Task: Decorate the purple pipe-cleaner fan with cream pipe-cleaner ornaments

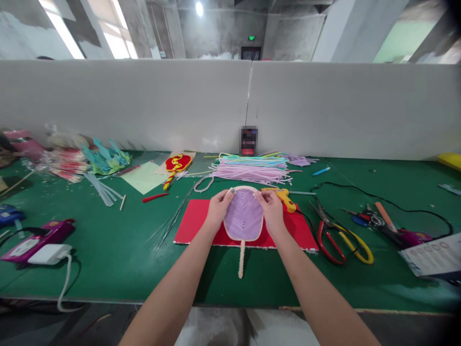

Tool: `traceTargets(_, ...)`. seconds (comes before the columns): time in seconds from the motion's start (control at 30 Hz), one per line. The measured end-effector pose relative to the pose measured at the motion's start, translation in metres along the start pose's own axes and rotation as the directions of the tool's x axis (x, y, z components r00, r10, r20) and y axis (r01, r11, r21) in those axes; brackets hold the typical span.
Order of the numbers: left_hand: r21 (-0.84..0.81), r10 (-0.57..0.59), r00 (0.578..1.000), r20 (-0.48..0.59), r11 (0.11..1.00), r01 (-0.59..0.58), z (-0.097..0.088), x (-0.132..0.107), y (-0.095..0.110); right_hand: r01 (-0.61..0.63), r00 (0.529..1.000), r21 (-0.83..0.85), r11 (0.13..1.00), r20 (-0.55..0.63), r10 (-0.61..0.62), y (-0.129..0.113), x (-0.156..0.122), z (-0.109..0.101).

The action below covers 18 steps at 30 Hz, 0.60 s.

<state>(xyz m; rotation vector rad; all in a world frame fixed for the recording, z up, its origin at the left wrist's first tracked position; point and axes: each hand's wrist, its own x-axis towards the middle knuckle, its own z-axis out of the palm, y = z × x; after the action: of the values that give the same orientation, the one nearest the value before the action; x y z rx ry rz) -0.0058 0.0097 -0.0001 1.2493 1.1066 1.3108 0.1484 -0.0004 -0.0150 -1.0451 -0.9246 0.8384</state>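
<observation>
A small lilac fan (243, 215) woven of fuzzy stems, with a cream rim and a cream handle (241, 259), lies over a red sheet (194, 221) on the green table. My left hand (218, 207) grips its left edge, fingers curled at the top rim. My right hand (272, 210) grips its right edge the same way. Both thumbs press on the fan's face.
A pile of lilac and pastel stems (252, 170) lies behind the fan. A yellow glue gun (286, 198) sits right of my right hand, red-and-yellow scissors (338, 235) and pliers further right. Thin wires (173, 218), a red-yellow ornament (176, 166) and chargers (39, 245) lie left. A grey partition (144, 101) closes the back.
</observation>
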Motion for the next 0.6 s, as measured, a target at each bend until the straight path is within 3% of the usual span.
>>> traceTargets(0.37,-0.006,0.022,1.0,0.018,1.0,-0.022,0.0014,-0.0014,0.0015,0.004,0.999,0.074,0.997,-0.052,-0.001,-0.0016,0.0002,0.0006)
traceTargets(0.6,0.056,0.039,0.999,0.018,0.998,-0.04,0.0003,0.0015,-0.0044,-0.055,0.998,0.109,0.993,-0.021,0.057,-0.005,0.0004,0.0002)
